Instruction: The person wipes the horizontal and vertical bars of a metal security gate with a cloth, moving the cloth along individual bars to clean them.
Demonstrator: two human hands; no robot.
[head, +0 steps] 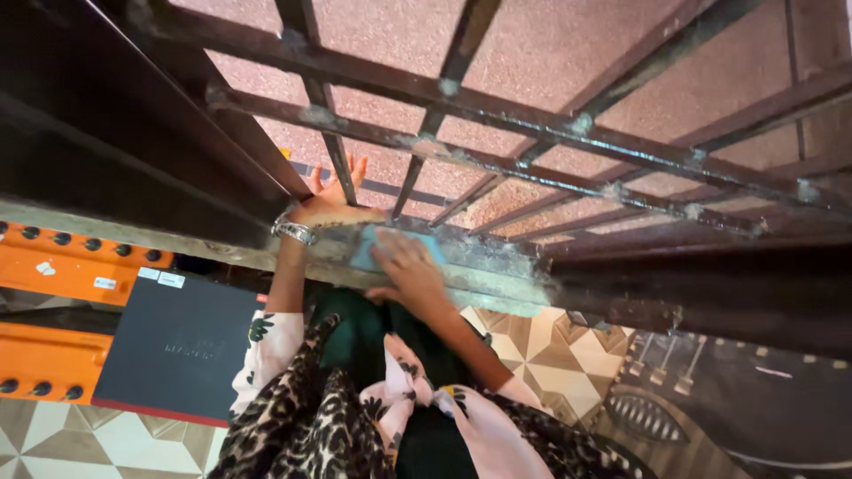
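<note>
Listing left to right: orange rack point(53, 266) and black box point(182, 346) below the ledge point(479, 275); your left hand point(330, 200), fingers spread, holding nothing, resting on the ledge against a bar of the grille point(532, 124); your right hand point(410, 270) lying flat, pressing a blue cloth point(368, 248) onto the dusty ledge.

A home, at a window. Welded iron grille bars point(497, 111) guard a dusty sill point(479, 266). Patterned geometric floor tiles point(532, 341) lie below.

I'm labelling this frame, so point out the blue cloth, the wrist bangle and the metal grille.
blue cloth point(368, 249), head view, exposed left part.
wrist bangle point(293, 230), head view, band's middle.
metal grille point(497, 111), head view, upper crossbar.
</note>
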